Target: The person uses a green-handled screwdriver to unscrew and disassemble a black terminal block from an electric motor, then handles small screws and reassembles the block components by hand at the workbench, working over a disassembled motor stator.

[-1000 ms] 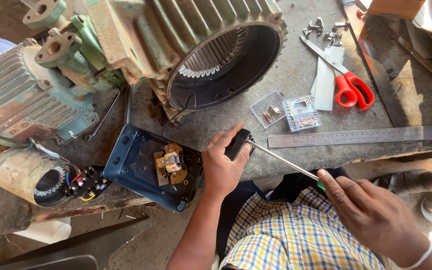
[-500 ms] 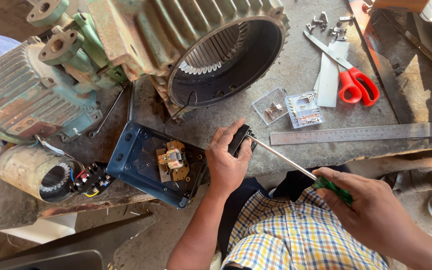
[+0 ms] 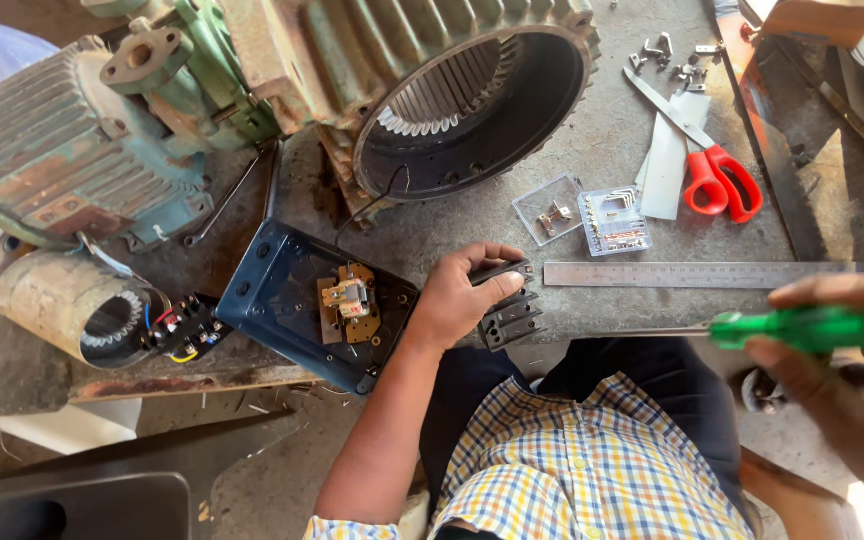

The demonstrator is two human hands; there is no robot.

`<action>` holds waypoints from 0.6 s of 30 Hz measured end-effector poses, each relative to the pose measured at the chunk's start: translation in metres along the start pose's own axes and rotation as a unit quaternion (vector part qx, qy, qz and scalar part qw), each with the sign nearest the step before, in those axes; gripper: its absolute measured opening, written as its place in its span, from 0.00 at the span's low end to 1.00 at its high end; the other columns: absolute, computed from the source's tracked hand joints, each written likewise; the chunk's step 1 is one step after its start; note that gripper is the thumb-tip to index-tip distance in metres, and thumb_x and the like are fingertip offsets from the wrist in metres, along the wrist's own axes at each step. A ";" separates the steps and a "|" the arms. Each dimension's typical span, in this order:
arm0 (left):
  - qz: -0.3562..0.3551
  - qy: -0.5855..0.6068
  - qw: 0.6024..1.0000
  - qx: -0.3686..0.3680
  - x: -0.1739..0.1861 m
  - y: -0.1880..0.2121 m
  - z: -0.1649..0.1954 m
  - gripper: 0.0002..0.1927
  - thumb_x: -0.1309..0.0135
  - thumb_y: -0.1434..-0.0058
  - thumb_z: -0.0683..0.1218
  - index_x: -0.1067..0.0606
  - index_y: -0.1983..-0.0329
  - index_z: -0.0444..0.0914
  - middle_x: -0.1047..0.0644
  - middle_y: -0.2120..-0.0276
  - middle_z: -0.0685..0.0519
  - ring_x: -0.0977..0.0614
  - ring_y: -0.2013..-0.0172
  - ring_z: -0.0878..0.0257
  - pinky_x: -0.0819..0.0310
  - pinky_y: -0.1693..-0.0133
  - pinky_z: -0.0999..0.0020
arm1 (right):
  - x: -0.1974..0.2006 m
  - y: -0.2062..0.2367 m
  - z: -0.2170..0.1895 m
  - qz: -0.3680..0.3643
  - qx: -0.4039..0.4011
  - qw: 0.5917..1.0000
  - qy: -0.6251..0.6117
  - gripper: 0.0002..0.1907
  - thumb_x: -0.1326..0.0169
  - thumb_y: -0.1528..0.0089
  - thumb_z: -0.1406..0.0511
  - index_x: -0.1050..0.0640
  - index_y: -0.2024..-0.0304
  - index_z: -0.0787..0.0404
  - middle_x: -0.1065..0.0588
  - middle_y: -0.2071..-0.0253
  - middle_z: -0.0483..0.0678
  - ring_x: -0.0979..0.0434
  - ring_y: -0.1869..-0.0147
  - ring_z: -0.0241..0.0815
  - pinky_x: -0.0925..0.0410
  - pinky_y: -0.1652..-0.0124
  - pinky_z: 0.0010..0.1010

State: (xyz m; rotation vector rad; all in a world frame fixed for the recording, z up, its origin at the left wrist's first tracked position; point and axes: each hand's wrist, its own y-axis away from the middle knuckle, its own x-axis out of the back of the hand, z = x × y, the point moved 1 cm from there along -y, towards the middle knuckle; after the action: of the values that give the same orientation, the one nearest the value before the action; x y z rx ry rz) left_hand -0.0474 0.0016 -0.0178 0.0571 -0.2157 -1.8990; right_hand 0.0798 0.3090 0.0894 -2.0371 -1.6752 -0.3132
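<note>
Holding a small black ridged plastic block [image 3: 508, 300] at the edge of the grey metal workbench [image 3: 592, 150], the left hand [image 3: 457, 295] had its fingers curled tight around it. The right hand [image 3: 842, 370] gripped a green-handled screwdriver [image 3: 802, 328], fingers wrapped around the handle, its thin metal shaft pointing at the block. Just left of the block lay a dark blue metal cover plate [image 3: 272, 290]. Just behind the block lay a long steel ruler [image 3: 692, 274], and farther back, red-handled scissors [image 3: 707, 165].

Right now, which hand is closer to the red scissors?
Right. The right hand with the green screwdriver is below the red scissors; the left hand is farther off, on the black block.
</note>
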 end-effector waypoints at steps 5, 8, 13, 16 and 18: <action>0.003 -0.230 0.973 -0.038 -0.004 -0.007 0.003 0.13 0.40 0.38 0.48 0.16 0.51 0.45 0.18 0.56 0.52 0.20 0.52 0.59 0.28 0.47 0.62 | -0.006 -0.025 -0.018 -0.008 0.051 0.998 -0.031 0.23 0.47 0.31 0.75 0.40 0.36 0.63 0.24 0.50 0.58 0.18 0.46 0.48 0.22 0.45 0.35; 0.009 -0.312 0.949 -0.050 -0.013 -0.005 0.008 0.15 0.42 0.38 0.51 0.16 0.49 0.49 0.19 0.52 0.53 0.26 0.45 0.55 0.33 0.40 0.58 | -0.011 -0.039 -0.033 0.004 0.059 0.998 -0.033 0.22 0.52 0.29 0.76 0.42 0.36 0.62 0.25 0.48 0.58 0.18 0.45 0.49 0.21 0.45 0.37; 0.011 -0.372 0.912 -0.174 -0.007 0.018 0.018 0.38 0.39 0.41 0.63 0.32 0.29 0.49 0.27 0.38 0.48 0.31 0.36 0.52 0.40 0.34 0.50 | -0.022 -0.064 -0.044 -0.047 0.160 0.983 -0.073 0.23 0.50 0.27 0.76 0.44 0.34 0.63 0.25 0.48 0.57 0.19 0.42 0.45 0.23 0.42 0.32; -0.030 -0.436 0.864 -0.247 -0.006 0.034 0.014 0.62 0.31 0.60 0.67 0.44 0.23 0.45 0.35 0.33 0.45 0.38 0.32 0.47 0.47 0.33 0.46 | -0.033 -0.076 -0.048 -0.081 0.135 0.985 -0.065 0.24 0.47 0.31 0.77 0.39 0.36 0.67 0.23 0.52 0.61 0.18 0.44 0.49 0.22 0.45 0.34; -0.037 -0.472 0.859 -0.197 -0.010 0.033 0.006 0.63 0.29 0.60 0.62 0.47 0.23 0.44 0.37 0.31 0.49 0.39 0.29 0.49 0.48 0.30 0.48 | -0.046 -0.084 -0.051 -0.097 0.167 0.980 -0.037 0.25 0.45 0.34 0.78 0.39 0.38 0.69 0.22 0.54 0.62 0.17 0.47 0.50 0.22 0.49 0.34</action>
State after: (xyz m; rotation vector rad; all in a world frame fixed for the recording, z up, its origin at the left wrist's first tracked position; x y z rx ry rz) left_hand -0.0146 0.0016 -0.0066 -1.1792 -0.4763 -1.8686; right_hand -0.0050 0.2556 0.1305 -1.6624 -1.8353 -0.0145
